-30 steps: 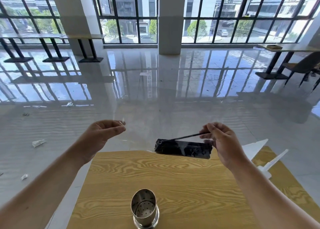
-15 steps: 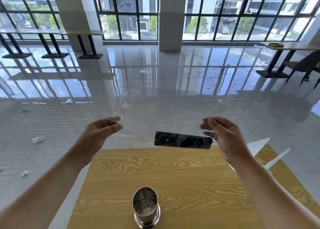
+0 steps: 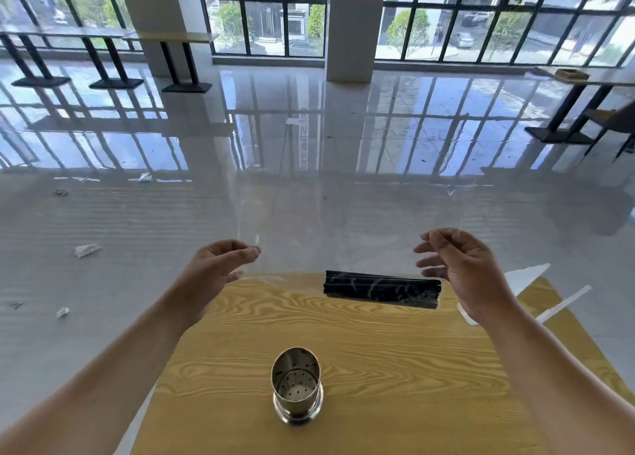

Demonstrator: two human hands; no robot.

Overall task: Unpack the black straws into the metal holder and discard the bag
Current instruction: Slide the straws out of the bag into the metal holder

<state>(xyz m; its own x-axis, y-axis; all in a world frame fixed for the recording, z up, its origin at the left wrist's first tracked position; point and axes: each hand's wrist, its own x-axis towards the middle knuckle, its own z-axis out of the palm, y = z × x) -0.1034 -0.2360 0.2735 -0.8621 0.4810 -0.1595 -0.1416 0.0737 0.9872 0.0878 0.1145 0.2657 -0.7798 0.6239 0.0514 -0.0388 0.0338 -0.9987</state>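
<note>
- Two hands of ours are raised over the far edge of the table (image 3: 395, 348), with a clear bag (image 3: 343, 245) stretched between them.
- Our left hand (image 3: 223, 265) has a narrow grip. Thumb and forefinger meet on the bag's upper left corner, and a sliver of film stands up above them.
- Our right hand (image 3: 467, 272) is at the bag's right edge, fingers loosely curled and spread. We cannot tell whether its grip closes on the film.
- The black straws (image 3: 381, 288) lie on their side as one bundle in the bottom of the bag, nearer the right hand. They sit over the table's far edge, and we cannot tell whether they touch the wood.
- The metal holder (image 3: 297, 389) stands upright on the near part of the table, well apart from the straws. We look down onto its perforated bottom.
- Crumpled scraps (image 3: 86, 250) lie on the glossy floor (image 3: 309, 186) to the left of the table.
</note>
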